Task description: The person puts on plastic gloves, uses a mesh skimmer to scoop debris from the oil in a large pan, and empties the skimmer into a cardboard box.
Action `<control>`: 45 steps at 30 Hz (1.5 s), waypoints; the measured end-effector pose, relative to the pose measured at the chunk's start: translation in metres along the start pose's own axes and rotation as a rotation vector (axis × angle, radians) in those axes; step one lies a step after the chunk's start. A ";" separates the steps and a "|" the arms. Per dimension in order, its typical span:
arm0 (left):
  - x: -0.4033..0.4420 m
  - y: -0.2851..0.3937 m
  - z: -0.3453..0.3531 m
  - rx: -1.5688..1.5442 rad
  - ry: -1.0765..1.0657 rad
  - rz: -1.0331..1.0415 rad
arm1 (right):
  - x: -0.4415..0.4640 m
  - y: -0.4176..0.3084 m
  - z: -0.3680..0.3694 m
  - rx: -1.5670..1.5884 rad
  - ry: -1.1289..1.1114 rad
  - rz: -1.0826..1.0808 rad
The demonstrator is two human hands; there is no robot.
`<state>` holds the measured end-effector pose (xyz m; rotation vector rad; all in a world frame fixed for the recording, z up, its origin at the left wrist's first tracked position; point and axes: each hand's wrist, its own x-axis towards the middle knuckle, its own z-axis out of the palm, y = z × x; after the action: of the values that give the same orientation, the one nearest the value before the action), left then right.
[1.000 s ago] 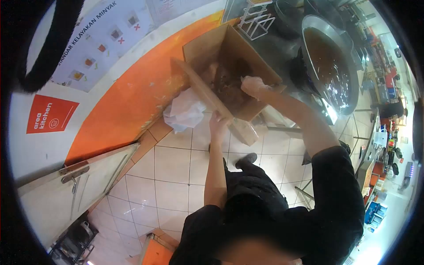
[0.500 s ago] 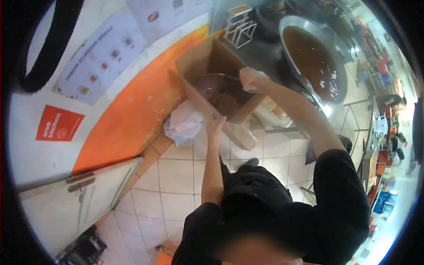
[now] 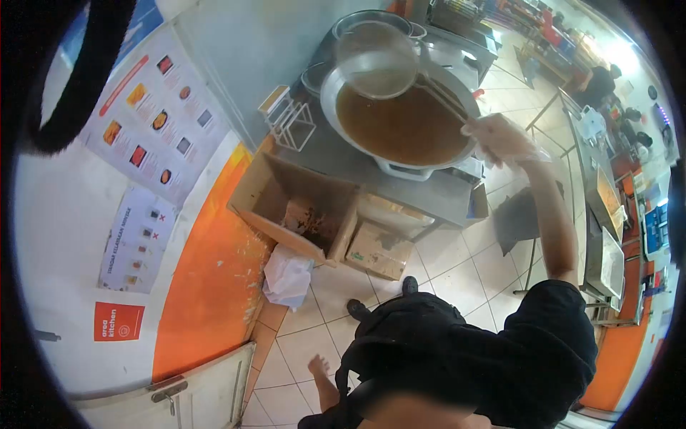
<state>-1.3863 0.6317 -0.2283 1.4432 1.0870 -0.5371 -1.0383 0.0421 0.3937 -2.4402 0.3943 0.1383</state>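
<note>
My right hand (image 3: 493, 139), in a clear plastic glove, is closed around the long handle of a round mesh strainer (image 3: 377, 64). The strainer is over the far left part of a large wok (image 3: 468, 84) of brown liquid that looks like oil (image 3: 400, 129). Whether the mesh touches the liquid I cannot tell. Low beside my body, my bare left hand (image 3: 319, 367) hangs with its fingers apart, holding nothing. A cardboard box (image 3: 250, 189) with dark crumbs at its bottom stands left of the wok, below the counter's edge.
The metal counter (image 3: 332, 164) carries a small white wire rack (image 3: 293, 127) and another pan behind the wok. A smaller carton (image 3: 379, 250) and a crumpled white bag (image 3: 287, 277) lie on the tiled floor. At left are a wall and a white door (image 3: 207, 386); a person (image 3: 600, 86) is far right.
My right hand has lifted the strainer out of the cardboard box and over the wok. My left hand has let go of the box's edge and dropped to my side. My view has shifted.
</note>
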 end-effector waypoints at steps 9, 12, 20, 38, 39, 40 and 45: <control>-0.131 -0.077 0.090 -0.265 -0.091 -0.329 | 0.254 0.281 -0.019 -0.698 0.588 -0.564; -0.174 -0.046 0.156 -0.152 0.029 -0.300 | 0.279 0.294 0.001 -1.109 0.774 -0.876; -0.214 -0.077 0.214 -0.227 0.084 -0.389 | 0.237 0.237 -0.014 -1.046 -0.424 -0.882; -0.138 -0.039 0.176 -0.188 -0.051 -0.077 | 0.067 0.144 0.000 0.518 -0.746 0.194; -0.133 -0.041 0.171 -0.193 -0.069 -0.067 | 0.067 0.151 0.006 0.498 -0.734 0.128; -0.128 -0.044 0.166 -0.197 -0.087 -0.058 | 0.066 0.156 0.009 0.468 -0.728 0.096; -0.113 -0.051 0.154 -0.189 -0.041 -0.139 | 0.030 0.128 0.001 0.534 -0.709 0.153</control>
<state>-1.4410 0.4449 -0.1915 1.1944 1.1780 -0.5447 -1.0502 -0.0594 0.3112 -1.6937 0.2481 0.8220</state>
